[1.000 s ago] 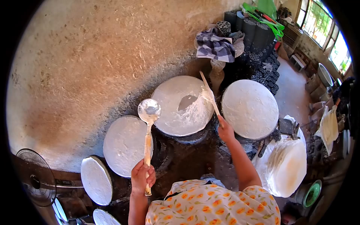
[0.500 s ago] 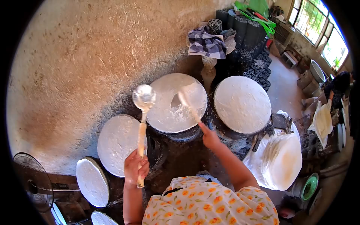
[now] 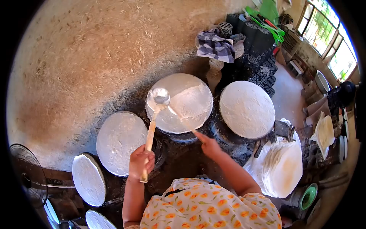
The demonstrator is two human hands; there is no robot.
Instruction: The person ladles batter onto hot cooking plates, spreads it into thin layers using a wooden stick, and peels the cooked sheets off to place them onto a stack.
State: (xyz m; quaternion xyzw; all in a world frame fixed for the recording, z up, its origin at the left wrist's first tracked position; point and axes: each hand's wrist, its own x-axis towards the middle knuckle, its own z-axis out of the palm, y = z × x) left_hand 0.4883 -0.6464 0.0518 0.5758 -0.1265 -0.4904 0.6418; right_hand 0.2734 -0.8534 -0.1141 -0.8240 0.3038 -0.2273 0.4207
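My left hand (image 3: 142,162) is closed round the wooden handle of a ladle (image 3: 158,97), whose metal bowl hangs over the left part of the middle round griddle (image 3: 187,82). With my right hand (image 3: 210,146) I grip a thin wooden spreader (image 3: 182,118); its far end lies on the white batter of the same griddle, close to the ladle. The spreader is slightly blurred. White batter covers most of this griddle, with a raised edge running across it. Batter-covered griddles stand on the left (image 3: 121,144) and right (image 3: 247,110).
A stack of thin white sheets (image 3: 280,166) lies at the right. Behind stand dark coal cylinders (image 3: 259,36) and a checked cloth (image 3: 216,45) on a support. A fan (image 3: 26,177) is at the far left. Another person (image 3: 322,107) is at the far right.
My right hand and the spreader have swept left across the middle griddle. The bare patch there no longer shows. The ladle has moved over the griddle's left part.
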